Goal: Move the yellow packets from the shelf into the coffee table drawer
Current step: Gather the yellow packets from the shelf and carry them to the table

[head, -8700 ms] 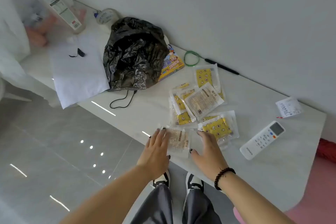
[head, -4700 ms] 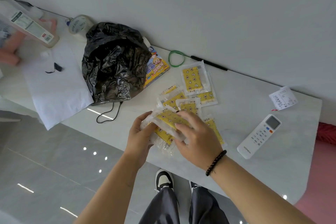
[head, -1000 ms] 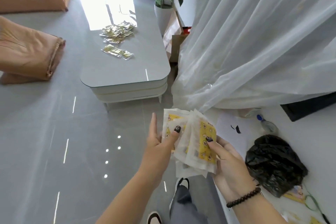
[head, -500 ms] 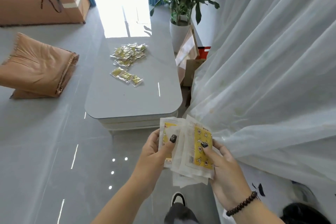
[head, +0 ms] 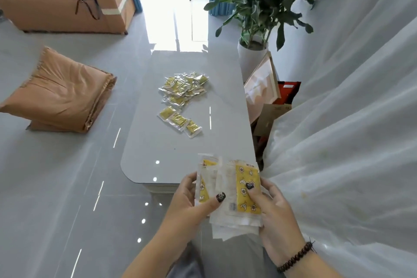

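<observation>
Coffee table (head: pixel 144 142) nearer; packets (head: pixel 228 192) in both hands.

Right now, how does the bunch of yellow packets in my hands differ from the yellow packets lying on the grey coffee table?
The fanned bunch of yellow packets is held upright off the table, pinched between the left hand and the right hand; the heap of yellow packets lies flat and loose on the grey coffee table. The held bunch overlaps tightly; the table packets are scattered, with three apart from the heap. Both show yellow printed fronts in clear wrappers.
</observation>
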